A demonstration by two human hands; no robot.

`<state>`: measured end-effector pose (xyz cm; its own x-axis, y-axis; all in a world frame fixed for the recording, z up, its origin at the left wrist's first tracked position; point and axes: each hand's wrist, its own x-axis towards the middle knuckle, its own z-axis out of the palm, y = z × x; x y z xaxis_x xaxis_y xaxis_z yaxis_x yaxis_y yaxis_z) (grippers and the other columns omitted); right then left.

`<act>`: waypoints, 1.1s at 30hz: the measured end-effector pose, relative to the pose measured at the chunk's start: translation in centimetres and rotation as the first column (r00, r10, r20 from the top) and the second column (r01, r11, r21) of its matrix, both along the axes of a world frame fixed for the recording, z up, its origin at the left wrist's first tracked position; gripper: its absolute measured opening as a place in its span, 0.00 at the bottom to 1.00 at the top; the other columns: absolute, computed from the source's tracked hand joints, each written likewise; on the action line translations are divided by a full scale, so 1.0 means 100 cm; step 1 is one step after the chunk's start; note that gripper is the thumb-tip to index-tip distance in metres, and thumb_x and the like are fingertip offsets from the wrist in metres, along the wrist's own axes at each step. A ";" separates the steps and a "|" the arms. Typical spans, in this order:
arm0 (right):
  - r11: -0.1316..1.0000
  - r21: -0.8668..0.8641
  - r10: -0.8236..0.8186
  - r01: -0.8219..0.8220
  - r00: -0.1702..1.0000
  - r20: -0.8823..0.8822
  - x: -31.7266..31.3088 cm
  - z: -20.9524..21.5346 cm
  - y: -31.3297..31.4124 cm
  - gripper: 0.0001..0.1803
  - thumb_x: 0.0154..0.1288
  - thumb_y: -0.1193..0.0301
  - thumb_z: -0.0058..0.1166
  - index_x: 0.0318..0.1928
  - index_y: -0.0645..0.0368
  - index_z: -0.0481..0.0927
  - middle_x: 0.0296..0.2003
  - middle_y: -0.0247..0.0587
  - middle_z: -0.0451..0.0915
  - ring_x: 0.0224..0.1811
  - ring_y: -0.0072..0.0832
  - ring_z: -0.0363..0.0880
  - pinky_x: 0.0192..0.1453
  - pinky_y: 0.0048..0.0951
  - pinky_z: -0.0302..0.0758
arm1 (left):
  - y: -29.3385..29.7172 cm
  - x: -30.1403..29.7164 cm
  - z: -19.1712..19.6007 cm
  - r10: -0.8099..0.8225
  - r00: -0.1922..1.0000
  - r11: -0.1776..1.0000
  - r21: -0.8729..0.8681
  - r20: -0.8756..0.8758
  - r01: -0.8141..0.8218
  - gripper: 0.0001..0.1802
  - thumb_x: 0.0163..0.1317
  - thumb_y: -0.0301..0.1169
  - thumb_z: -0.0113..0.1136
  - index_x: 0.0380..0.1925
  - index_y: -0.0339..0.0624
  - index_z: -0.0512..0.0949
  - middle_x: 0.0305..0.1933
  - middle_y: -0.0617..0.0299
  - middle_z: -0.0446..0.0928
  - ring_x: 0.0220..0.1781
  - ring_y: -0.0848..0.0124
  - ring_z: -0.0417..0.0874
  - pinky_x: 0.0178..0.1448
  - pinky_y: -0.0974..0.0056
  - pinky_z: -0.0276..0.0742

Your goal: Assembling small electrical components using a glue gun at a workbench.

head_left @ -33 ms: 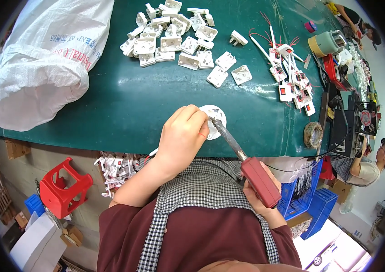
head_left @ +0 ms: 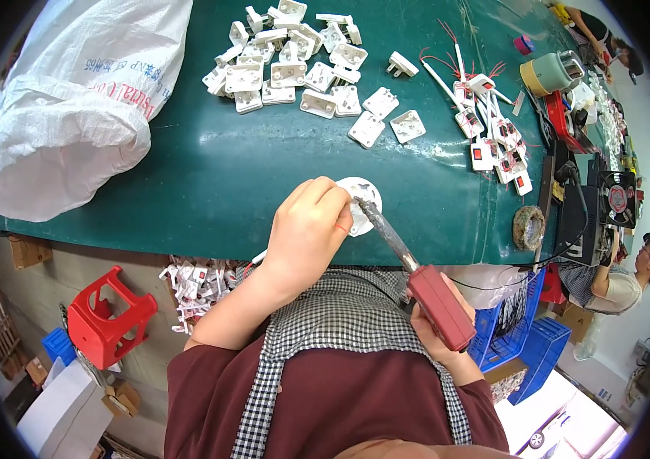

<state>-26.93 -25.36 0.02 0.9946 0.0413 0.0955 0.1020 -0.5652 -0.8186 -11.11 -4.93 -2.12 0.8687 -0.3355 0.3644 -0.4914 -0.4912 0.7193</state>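
My right hand [head_left: 426,330] is wrapped round the dark red handle of a soldering iron [head_left: 440,306]. Its metal shaft slants up and left, and the tip meets a round white plastic disc [head_left: 363,222] lying near the table's front edge. At the disc's left side my left hand [head_left: 311,222] is closed in a pinch, its fingertips close to the iron's tip. What it pinches is hidden by the fingers. A thin red line, like a wire, shows beside them, and a white cord end [head_left: 259,258] sticks out below the wrist.
White plug housings [head_left: 288,74] lie heaped at the back. Switch pieces with red wires [head_left: 482,155] are to the right, near a brown ring [head_left: 528,227] and a small fan [head_left: 618,200]. A white sack [head_left: 73,138] covers the left side. Another person [head_left: 612,287] sits at the right.
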 end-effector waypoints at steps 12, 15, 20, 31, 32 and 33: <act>0.724 0.615 -0.279 0.313 0.948 -0.153 -0.021 -0.015 -0.016 0.34 0.62 0.65 0.59 0.63 0.63 0.59 0.50 0.48 0.74 0.28 0.23 0.75 0.34 0.22 0.76 | -0.008 0.000 0.006 -0.031 0.998 0.999 0.027 -0.060 0.032 0.05 0.47 0.18 0.60 0.25 0.35 0.75 0.28 0.57 0.75 0.29 0.62 0.78 0.32 0.63 0.74; 0.604 0.729 -0.506 0.322 0.862 0.039 -0.015 -0.014 -0.035 0.31 0.64 0.63 0.56 0.62 0.62 0.60 0.49 0.50 0.73 0.27 0.24 0.73 0.29 0.22 0.74 | -0.002 -0.001 0.010 0.010 0.990 0.999 0.051 -0.142 -0.003 0.04 0.49 0.17 0.59 0.26 0.33 0.75 0.28 0.56 0.74 0.28 0.65 0.77 0.32 0.66 0.73; 0.013 0.992 -0.773 0.127 0.630 -0.071 -0.055 -0.026 -0.105 0.21 0.72 0.61 0.44 0.59 0.58 0.65 0.47 0.39 0.74 0.23 0.15 0.64 0.21 0.13 0.65 | -0.002 0.000 0.012 -0.003 0.985 1.000 0.029 -0.174 0.008 0.05 0.48 0.15 0.58 0.26 0.32 0.74 0.28 0.54 0.74 0.28 0.62 0.76 0.33 0.63 0.73; 0.118 0.992 -0.575 -0.043 0.812 0.103 -0.025 -0.028 -0.085 0.35 0.61 0.74 0.56 0.66 0.60 0.54 0.57 0.39 0.65 0.29 0.17 0.65 0.29 0.17 0.66 | 0.005 0.024 0.012 -0.244 0.955 0.968 0.024 -0.170 0.251 0.04 0.51 0.19 0.58 0.28 0.34 0.74 0.30 0.54 0.73 0.33 0.58 0.77 0.37 0.61 0.74; 0.327 0.945 -0.466 0.025 0.874 0.139 -0.006 -0.014 -0.074 0.38 0.57 0.75 0.59 0.65 0.62 0.55 0.51 0.38 0.68 0.29 0.18 0.67 0.30 0.18 0.68 | 0.004 0.023 0.014 -0.257 0.951 0.963 0.034 -0.171 0.266 0.05 0.50 0.19 0.58 0.27 0.35 0.73 0.31 0.55 0.73 0.35 0.57 0.76 0.40 0.60 0.73; 0.534 0.844 -0.346 0.057 0.925 0.157 0.014 -0.007 -0.066 0.40 0.52 0.77 0.63 0.63 0.63 0.56 0.46 0.36 0.72 0.29 0.19 0.68 0.30 0.19 0.69 | 0.003 0.024 0.014 -0.282 0.957 0.950 0.115 -0.072 0.289 0.05 0.50 0.19 0.58 0.27 0.36 0.73 0.32 0.56 0.72 0.36 0.59 0.74 0.40 0.60 0.71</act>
